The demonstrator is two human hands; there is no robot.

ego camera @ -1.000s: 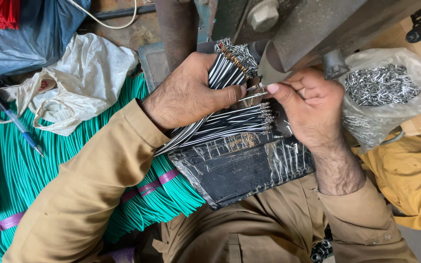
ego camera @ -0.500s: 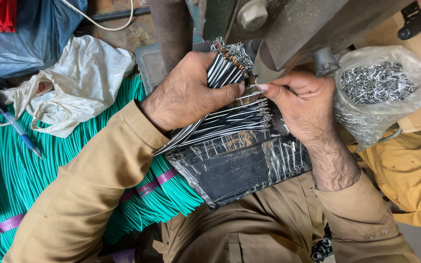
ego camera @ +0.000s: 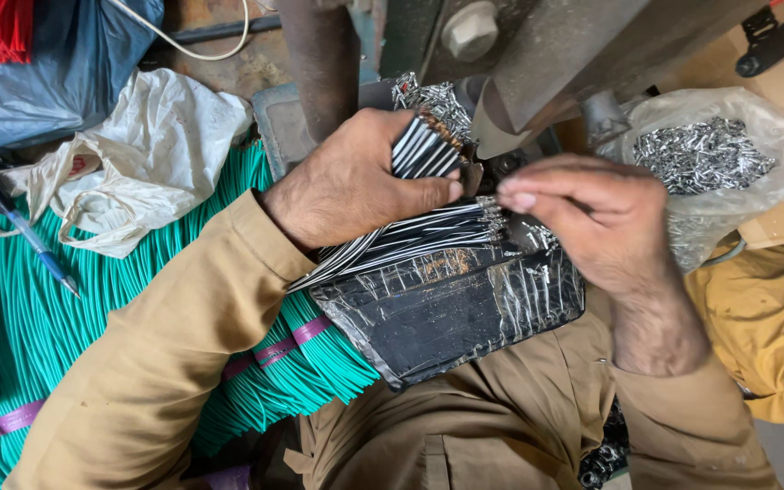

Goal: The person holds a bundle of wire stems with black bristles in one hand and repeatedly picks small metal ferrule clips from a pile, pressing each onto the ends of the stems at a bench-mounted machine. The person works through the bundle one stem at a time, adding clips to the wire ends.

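My left hand [ego camera: 351, 186] grips a bundle of black-and-white wires [ego camera: 424, 150], their stripped ends pointing up toward a grey metal press [ego camera: 537, 63]. A second fan of the same wires [ego camera: 410, 238] lies under that hand on a black tape-wrapped board [ego camera: 451, 313] across my lap. My right hand [ego camera: 592, 218] is beside the press, thumb and fingertips pinched together at the wire ends; whatever it pinches is too small to make out.
A clear bag of small silver metal terminals [ego camera: 705, 159] sits at the right on cardboard. Bundled green wires [ego camera: 56, 308] tied with purple bands lie at the left, under a crumpled white bag [ego camera: 138, 154] and a blue pen [ego camera: 24, 231]. A yellow cloth [ego camera: 773, 327] lies right.
My left hand has slid the gripped wire bundle a little lower and left. My right hand has drawn back slightly from the press, fingers still pinched.
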